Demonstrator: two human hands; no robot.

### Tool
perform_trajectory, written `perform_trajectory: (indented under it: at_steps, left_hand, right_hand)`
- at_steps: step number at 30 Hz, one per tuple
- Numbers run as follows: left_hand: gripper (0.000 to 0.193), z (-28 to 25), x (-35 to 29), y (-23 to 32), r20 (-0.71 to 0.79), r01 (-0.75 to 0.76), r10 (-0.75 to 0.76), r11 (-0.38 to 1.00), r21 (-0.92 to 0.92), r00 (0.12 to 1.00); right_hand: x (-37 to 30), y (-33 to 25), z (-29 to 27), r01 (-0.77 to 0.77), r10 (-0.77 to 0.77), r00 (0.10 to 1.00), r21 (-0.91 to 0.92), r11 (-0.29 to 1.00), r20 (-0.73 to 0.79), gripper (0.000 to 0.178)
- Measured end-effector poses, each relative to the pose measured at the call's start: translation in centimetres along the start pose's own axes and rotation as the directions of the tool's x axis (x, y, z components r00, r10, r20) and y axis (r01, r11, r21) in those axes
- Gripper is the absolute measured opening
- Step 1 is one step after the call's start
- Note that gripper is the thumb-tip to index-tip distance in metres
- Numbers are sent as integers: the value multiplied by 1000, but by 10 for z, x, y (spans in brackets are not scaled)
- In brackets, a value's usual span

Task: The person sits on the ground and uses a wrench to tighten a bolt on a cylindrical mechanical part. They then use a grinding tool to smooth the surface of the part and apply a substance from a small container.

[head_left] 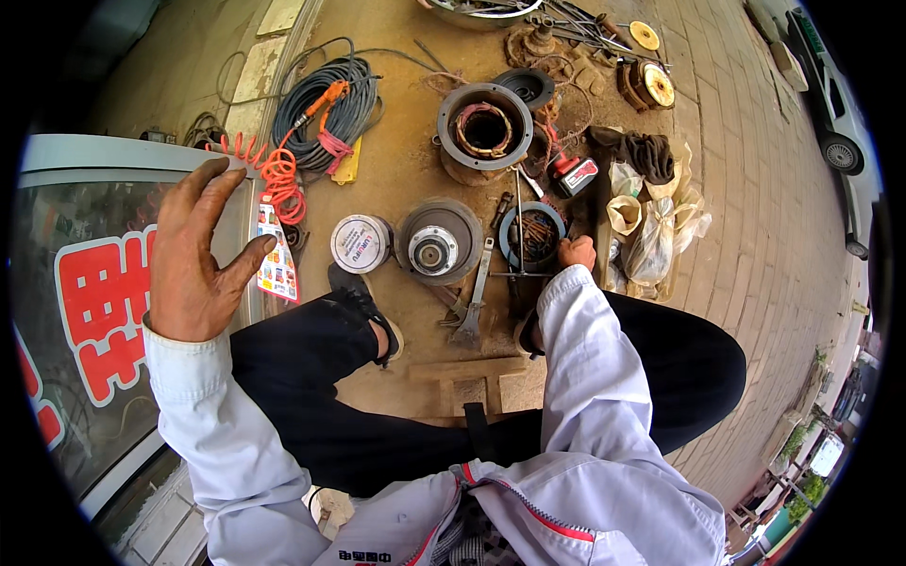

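My left hand is raised at the left, thumb and fingers apart, holding nothing, in front of a glass panel. My right hand is closed at the right side of a round tub of bolts; whatever its fingers hold is hidden. A T-handled wrench lies across the tub, its crossbar end close to that hand. Left of the tub stand a motor end cover with a central bearing hub and a round white-lidded can. Between them and my feet lies a flat scraper-like metal tool.
Farther off sits a motor housing with windings inside. A red cordless power tool lies beside it. At the right is a box of plastic bags and rags. Coiled black cable and an orange air hose lie at the left.
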State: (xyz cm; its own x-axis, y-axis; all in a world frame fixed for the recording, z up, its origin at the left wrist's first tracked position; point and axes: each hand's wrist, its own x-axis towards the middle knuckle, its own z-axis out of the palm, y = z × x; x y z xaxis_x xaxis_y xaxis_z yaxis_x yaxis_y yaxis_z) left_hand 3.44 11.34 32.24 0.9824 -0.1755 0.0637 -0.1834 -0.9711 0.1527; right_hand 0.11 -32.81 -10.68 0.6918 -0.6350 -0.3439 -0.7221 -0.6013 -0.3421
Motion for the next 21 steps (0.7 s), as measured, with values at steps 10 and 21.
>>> perform_trajectory:
  at_steps: [10,21]
  left_hand:
    - [69,-1,1,5,44,12,-13,999,42,999]
    - [66,3,-8,-7,7,-46,46,999,-1,999]
  right_hand:
    - [9,5,2,49,-45,992,-26,998,120,45]
    - [-42,-57,-58,115,-91,991,291,950,-97,40]
